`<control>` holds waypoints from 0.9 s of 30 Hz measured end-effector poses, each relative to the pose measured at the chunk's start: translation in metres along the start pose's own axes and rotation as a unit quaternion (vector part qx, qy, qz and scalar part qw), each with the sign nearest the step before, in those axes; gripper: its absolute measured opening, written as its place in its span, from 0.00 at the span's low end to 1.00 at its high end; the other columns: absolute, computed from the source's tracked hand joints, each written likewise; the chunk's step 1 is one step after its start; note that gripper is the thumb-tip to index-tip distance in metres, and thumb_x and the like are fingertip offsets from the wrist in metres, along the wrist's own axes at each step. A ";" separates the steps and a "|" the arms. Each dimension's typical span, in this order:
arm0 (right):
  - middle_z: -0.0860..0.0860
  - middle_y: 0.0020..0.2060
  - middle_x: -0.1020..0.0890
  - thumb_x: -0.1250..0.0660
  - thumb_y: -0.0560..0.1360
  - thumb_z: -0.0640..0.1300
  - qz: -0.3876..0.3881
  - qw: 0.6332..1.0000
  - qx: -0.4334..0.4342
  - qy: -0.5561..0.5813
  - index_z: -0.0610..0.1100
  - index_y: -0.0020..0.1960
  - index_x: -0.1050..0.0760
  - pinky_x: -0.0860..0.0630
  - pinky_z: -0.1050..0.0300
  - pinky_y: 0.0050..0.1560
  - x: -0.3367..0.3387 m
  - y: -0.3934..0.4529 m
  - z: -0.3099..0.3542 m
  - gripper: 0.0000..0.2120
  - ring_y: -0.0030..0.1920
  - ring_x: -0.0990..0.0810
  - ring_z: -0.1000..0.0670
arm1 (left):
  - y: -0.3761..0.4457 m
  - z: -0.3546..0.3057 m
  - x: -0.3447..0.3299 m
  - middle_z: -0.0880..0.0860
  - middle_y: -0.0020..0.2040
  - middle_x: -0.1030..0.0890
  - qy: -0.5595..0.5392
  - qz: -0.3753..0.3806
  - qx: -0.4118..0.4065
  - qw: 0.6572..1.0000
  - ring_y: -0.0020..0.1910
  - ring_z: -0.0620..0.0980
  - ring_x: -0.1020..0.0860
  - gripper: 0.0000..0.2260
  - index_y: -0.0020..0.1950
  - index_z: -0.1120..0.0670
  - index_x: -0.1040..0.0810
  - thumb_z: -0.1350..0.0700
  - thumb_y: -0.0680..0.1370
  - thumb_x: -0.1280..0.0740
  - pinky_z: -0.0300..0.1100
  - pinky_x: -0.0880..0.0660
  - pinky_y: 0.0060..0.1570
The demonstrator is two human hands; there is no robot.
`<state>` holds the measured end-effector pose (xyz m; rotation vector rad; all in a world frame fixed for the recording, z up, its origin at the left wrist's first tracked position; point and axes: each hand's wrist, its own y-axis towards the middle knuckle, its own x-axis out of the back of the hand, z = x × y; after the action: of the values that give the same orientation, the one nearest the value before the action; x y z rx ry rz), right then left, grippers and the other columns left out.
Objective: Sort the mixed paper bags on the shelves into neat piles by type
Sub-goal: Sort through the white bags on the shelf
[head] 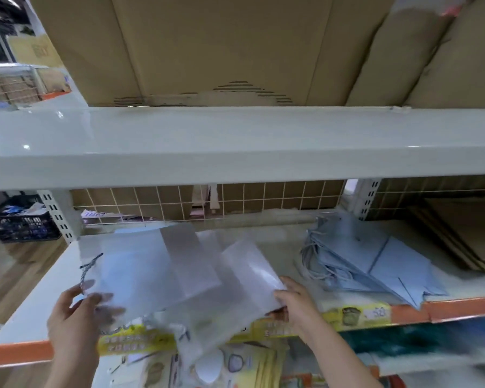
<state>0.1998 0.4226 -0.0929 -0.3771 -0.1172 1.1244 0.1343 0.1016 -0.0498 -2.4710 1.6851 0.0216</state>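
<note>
Shop shelving filled the view: a pale metal shelf [25, 312] with an orange front lip carried the work, and big cardboard boxes [207, 46] sat on the level above. On it lay a loose spread of grey-white paper bags [157, 270], overlapping at odd angles, some hanging over the front edge. Well to the right, apart from them, a fanned heap of blue paper bags [389, 264] with cord handles rested on the same shelf, and flat brown sheets [459, 233] lay beyond those.

The left hand [76, 320] held the near left edge of the grey bags, fingers curled over the paper (blur hid whether the thumb pinched beneath). The right hand [294, 301] pinched the near right corner of the topmost grey bag, thumb below and fingers above.

The step looked like gathering the grey bags into one pile. To do it well, both hands should probably draw the edges inward together, square the corners against the shelf, and keep the dark twisted handle [88, 268] tucked flat so it would not snag. The overhanging bags risked sliding off if pulled forward.
</note>
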 end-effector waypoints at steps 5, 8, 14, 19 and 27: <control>0.43 0.45 0.18 0.42 0.76 0.31 0.031 0.999 -0.007 -0.005 0.44 0.54 0.23 0.21 0.53 0.32 0.044 -0.013 -0.005 0.13 0.41 0.20 0.44 | -0.044 0.006 -0.025 0.45 0.27 0.19 -0.011 -0.006 -0.005 1.000 0.19 0.47 0.23 0.13 0.42 0.48 0.27 0.67 0.76 0.39 0.29 0.35 0.19; 0.41 0.50 0.19 0.41 0.77 0.31 0.004 0.999 -0.003 0.037 0.48 0.53 0.23 0.21 0.54 0.32 0.079 -0.020 -0.004 0.15 0.45 0.19 0.42 | -0.074 0.007 -0.041 0.45 0.27 0.19 -0.014 0.001 -0.012 1.000 0.19 0.47 0.23 0.14 0.42 0.49 0.27 0.68 0.76 0.40 0.29 0.34 0.19; 0.41 0.53 0.20 0.40 0.77 0.31 -0.029 0.998 0.017 0.056 0.46 0.57 0.24 0.20 0.53 0.33 0.163 -0.039 0.001 0.15 0.48 0.20 0.41 | -0.135 0.018 -0.080 0.49 0.30 0.19 -0.017 -0.002 -0.021 1.000 0.23 0.52 0.23 0.10 0.54 0.55 0.26 0.66 0.76 0.39 0.35 0.31 0.24; 0.40 0.56 0.22 0.41 0.78 0.32 -0.054 0.996 0.041 0.051 0.45 0.56 0.24 0.21 0.56 0.32 0.239 -0.056 0.005 0.13 0.50 0.21 0.38 | -0.188 0.029 -0.123 0.54 0.37 0.24 -0.032 -0.009 -0.008 0.999 0.27 0.49 0.27 0.09 0.45 0.49 0.23 0.64 0.76 0.37 0.35 0.30 0.26; 0.42 0.49 0.21 0.42 0.78 0.31 -0.135 0.983 0.075 0.099 0.48 0.49 0.24 0.20 0.58 0.31 0.341 -0.083 0.024 0.14 0.43 0.21 0.41 | -0.249 0.039 -0.208 0.43 0.24 0.21 -0.045 0.048 -0.001 0.998 0.18 0.40 0.26 0.11 0.45 0.53 0.25 0.68 0.76 0.38 0.29 0.32 0.19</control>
<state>0.4119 0.7022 -0.0745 -0.3260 0.0895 0.8179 0.2908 0.3880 -0.0397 -2.3517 1.7640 0.1426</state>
